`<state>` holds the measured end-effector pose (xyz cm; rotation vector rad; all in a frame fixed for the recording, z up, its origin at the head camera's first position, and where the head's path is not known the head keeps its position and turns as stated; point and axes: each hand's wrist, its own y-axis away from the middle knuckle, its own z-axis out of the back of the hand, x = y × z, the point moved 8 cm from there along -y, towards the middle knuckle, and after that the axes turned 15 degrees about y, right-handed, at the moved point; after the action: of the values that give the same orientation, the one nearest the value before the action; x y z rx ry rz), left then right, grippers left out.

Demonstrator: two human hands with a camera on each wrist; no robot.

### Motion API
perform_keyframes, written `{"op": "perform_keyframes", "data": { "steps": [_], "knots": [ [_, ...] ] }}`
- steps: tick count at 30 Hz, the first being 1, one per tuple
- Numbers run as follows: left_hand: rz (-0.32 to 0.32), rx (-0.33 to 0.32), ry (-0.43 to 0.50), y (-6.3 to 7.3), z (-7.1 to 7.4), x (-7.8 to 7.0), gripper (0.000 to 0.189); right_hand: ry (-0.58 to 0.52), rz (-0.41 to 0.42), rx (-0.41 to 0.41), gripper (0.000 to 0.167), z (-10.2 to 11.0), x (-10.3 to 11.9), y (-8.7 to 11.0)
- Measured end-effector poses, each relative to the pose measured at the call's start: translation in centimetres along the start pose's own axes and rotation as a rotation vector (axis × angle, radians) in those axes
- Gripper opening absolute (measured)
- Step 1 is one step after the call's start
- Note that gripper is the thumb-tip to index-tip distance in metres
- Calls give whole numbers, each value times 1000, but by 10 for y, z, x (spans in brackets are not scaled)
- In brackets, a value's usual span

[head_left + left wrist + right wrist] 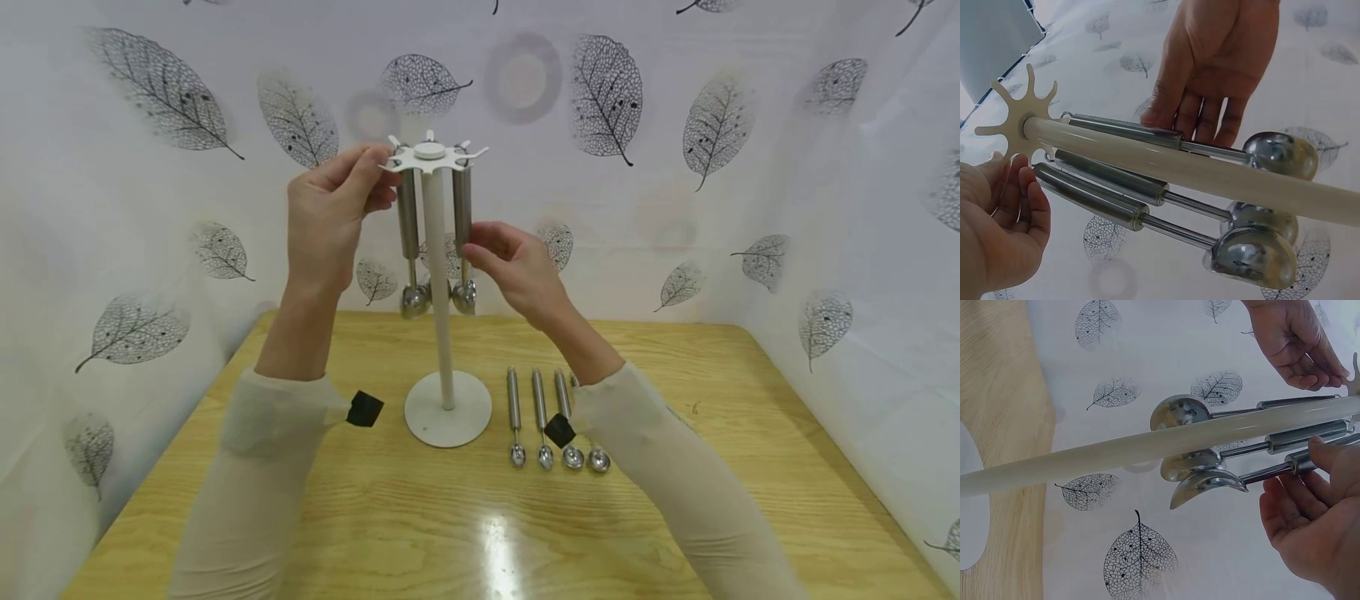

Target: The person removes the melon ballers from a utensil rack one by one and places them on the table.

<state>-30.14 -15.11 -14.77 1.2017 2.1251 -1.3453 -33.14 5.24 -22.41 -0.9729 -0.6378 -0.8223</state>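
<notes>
A white rack [437, 275] stands upright on the table, its round base below and a star of hooks on top. Three steel ice cream scoops hang from the hooks, heads down: a left scoop [407, 212], a right scoop [462, 208] and a scoop [1116, 175] mostly hidden behind the pole in the head view. My left hand [333, 208] pinches a hook tip at the rack's left side, close to the left scoop's upper end. Lower down, my right hand [521, 267] holds the right scoop's handle, thumb on the near side and fingers behind it.
Several steel utensils with small bowls, such as this one [517, 455], lie in a row right of the rack base, partly covered by the right sleeve. The wooden table [337, 517] meets a leaf-patterned cloth [780, 183] at the back and sides.
</notes>
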Motion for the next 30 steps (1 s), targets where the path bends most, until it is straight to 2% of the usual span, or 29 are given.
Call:
{"op": "perform_keyframes", "data": {
  "steps": [13, 15, 21, 30],
  "knots": [
    [-1, -2, 6, 0, -1, 1, 13, -119, 17, -22, 31, 1, 5, -6],
    [-9, 4, -14, 0, -1, 1, 15, -121, 22, -31, 31, 4, 7, -6],
    [16, -19, 14, -1, 1, 2, 12, -129, 23, -71, 29, 13, 11, -8],
    [0, -4, -3, 0, -1, 1, 14, -112, 10, -106, 28, 33, 4, 0]
  ]
}}
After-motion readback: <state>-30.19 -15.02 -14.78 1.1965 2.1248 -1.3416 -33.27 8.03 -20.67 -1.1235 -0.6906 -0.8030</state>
